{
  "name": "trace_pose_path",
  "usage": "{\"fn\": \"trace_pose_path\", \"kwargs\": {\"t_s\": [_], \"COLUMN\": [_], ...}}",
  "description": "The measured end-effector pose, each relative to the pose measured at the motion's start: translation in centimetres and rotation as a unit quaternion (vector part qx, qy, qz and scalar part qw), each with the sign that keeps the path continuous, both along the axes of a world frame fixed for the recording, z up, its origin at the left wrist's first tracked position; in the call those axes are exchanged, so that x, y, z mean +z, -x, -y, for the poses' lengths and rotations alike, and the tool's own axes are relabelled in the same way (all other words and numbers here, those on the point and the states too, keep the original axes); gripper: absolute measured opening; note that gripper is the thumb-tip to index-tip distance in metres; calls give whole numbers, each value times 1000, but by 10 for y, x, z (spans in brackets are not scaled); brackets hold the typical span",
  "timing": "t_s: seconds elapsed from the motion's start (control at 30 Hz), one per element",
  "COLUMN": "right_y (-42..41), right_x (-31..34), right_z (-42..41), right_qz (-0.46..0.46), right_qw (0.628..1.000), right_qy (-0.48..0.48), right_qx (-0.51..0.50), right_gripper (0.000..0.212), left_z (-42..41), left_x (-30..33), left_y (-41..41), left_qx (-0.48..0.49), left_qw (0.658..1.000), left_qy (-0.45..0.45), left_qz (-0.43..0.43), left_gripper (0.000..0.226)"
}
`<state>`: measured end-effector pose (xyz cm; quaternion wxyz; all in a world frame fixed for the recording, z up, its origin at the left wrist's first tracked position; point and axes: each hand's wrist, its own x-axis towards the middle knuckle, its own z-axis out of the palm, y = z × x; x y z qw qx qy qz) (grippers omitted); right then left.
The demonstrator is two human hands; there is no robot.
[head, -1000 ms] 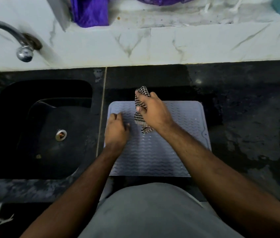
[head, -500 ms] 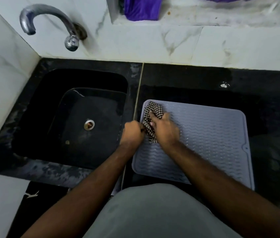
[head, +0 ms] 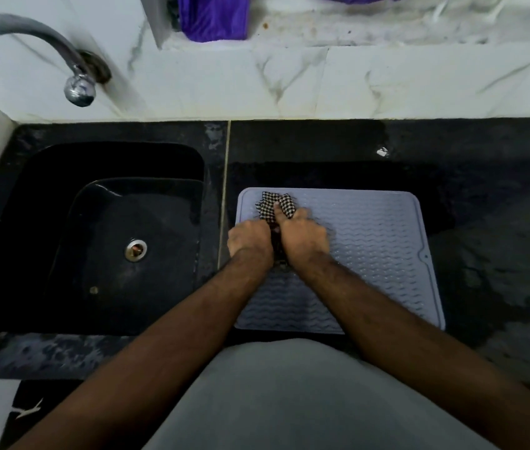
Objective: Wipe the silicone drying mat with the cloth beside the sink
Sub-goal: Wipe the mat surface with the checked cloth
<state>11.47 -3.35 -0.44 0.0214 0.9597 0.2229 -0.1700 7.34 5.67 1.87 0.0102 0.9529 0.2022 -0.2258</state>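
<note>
Both hands on cloth (head: 276,206) | right hand (head: 304,238) fingers curled on it, left hand (head: 250,237) pinches beside | mat (head: 370,254) under fingers | risk: bunched cloth may skip ridges, thin mat may slide toward sink (head: 62,164).

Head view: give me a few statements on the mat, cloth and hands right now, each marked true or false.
1. The checked cloth lies on the mat. True.
2. The cloth is at the mat's corner farthest from the sink. False: it is at the far corner nearest the sink.
3. The right hand holds the cloth. True.
4. The left hand rests inside the sink. False: it is at the mat's left edge, beside the right hand.
5. Water runs from the tap. False: no stream shows.
</note>
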Motion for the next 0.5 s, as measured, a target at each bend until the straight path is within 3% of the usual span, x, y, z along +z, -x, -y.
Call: {"fn": "trace_pose_path", "kwargs": {"t_s": [0.13,0.23,0.33,0.43,0.5], "right_y": [-6,-9,-13,-16,-15], "right_x": [-1,-2,-3,-4,-3], "right_z": [30,54,78,98,106], "right_qz": [-3,11,22,41,55], "right_qw": [999,998,997,996,995], "right_qy": [-14,-16,-18,3,13], "right_qx": [-36,-54,-76,-85,-82], "right_gripper": [52,51,49,50,52], "left_z": [5,15,27,32,34], "left_x": [-7,-9,-9,-11,-8], "left_y": [-1,3,14,20,19], "left_qx": [-36,23,54,43,60], "left_qw": [997,991,988,989,993], "left_qy": [-33,-25,-49,-78,-53], "left_qz": [-61,-127,-134,-114,-84], "left_gripper": [38,69,98,101,91]}}
